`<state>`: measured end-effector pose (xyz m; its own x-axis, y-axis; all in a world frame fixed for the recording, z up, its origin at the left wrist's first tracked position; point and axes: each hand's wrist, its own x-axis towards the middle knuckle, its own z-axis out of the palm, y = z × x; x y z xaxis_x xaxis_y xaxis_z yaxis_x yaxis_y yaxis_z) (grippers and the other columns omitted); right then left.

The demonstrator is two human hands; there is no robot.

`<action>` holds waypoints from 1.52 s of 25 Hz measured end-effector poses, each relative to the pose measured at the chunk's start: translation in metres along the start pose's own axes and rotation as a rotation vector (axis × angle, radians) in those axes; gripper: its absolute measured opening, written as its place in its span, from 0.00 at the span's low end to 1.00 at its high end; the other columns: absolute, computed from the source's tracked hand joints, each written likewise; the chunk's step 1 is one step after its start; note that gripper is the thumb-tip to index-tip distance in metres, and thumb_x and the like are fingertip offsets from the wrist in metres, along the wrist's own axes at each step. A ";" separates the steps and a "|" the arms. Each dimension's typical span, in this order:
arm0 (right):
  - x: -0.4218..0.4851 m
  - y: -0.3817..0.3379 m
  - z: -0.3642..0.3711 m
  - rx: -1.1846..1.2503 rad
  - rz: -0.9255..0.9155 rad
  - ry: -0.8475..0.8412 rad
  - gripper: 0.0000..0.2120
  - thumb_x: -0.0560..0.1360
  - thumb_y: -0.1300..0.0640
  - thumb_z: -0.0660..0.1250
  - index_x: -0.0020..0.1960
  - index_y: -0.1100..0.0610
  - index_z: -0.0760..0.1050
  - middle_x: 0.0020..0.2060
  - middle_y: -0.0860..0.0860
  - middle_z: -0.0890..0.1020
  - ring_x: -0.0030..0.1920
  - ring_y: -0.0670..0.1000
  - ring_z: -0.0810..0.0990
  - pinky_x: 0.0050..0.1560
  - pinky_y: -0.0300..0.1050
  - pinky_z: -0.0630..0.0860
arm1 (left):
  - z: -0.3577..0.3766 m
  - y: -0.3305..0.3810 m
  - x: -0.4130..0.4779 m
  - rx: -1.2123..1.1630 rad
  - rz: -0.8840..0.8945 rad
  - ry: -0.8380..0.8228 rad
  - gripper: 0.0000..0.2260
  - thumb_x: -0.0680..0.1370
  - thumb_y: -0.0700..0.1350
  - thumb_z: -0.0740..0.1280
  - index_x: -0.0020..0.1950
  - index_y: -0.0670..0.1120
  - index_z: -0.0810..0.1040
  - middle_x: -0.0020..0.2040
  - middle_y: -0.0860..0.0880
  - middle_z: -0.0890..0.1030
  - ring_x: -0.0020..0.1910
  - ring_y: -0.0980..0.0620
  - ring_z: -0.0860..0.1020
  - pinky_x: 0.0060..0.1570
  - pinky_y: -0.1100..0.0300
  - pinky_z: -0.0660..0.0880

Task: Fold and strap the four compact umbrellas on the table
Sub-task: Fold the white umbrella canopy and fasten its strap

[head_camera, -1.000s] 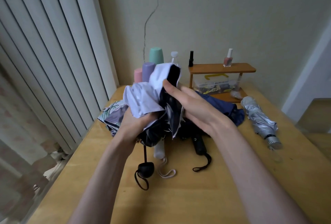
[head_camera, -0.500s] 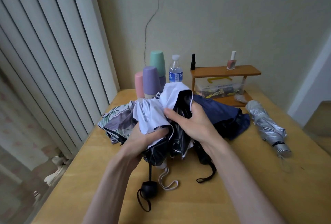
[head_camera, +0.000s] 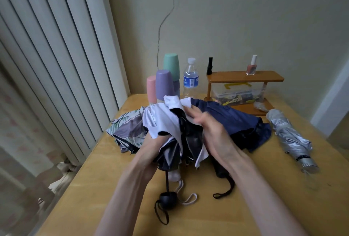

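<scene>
Left hand [head_camera: 151, 148] grips, right hand [head_camera: 213, 134] touches white umbrella [head_camera: 162, 120], well inside table [head_camera: 207, 217] edges.

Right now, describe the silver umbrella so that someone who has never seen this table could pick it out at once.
On the wooden table, look to the right side, in front of the small wooden shelf. The silver umbrella lies there alone, rolled slim with a dark band round its near end. The navy umbrella, floral umbrella and white-and-black umbrella are loose and heaped mid-table.
</scene>
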<state>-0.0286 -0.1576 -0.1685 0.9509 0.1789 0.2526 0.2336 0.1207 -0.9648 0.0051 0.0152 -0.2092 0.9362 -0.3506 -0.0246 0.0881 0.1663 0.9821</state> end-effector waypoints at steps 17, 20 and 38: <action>-0.004 -0.014 0.017 0.189 0.081 0.086 0.22 0.82 0.50 0.70 0.75 0.50 0.75 0.69 0.56 0.81 0.71 0.54 0.79 0.76 0.59 0.72 | 0.017 0.017 0.000 0.003 0.046 -0.074 0.21 0.72 0.53 0.81 0.63 0.49 0.84 0.60 0.43 0.87 0.60 0.42 0.86 0.60 0.48 0.82; -0.011 -0.034 0.004 0.151 0.107 0.021 0.26 0.79 0.42 0.68 0.73 0.53 0.77 0.68 0.55 0.82 0.70 0.52 0.80 0.76 0.58 0.71 | 0.009 0.019 -0.002 0.002 0.000 -0.008 0.22 0.74 0.49 0.79 0.65 0.46 0.82 0.58 0.43 0.88 0.58 0.41 0.86 0.57 0.48 0.81; -0.010 -0.013 -0.045 -0.381 -0.078 0.518 0.13 0.81 0.64 0.71 0.63 0.54 0.82 0.53 0.45 0.87 0.57 0.46 0.85 0.56 0.39 0.82 | -0.017 0.031 -0.002 0.025 -0.022 0.124 0.25 0.76 0.52 0.77 0.71 0.45 0.80 0.60 0.46 0.87 0.59 0.44 0.86 0.64 0.43 0.80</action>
<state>-0.0317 -0.2044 -0.1615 0.8810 -0.3218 0.3468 0.2711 -0.2574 -0.9275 0.0115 0.0363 -0.1821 0.9691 -0.2371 -0.0675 0.1019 0.1359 0.9855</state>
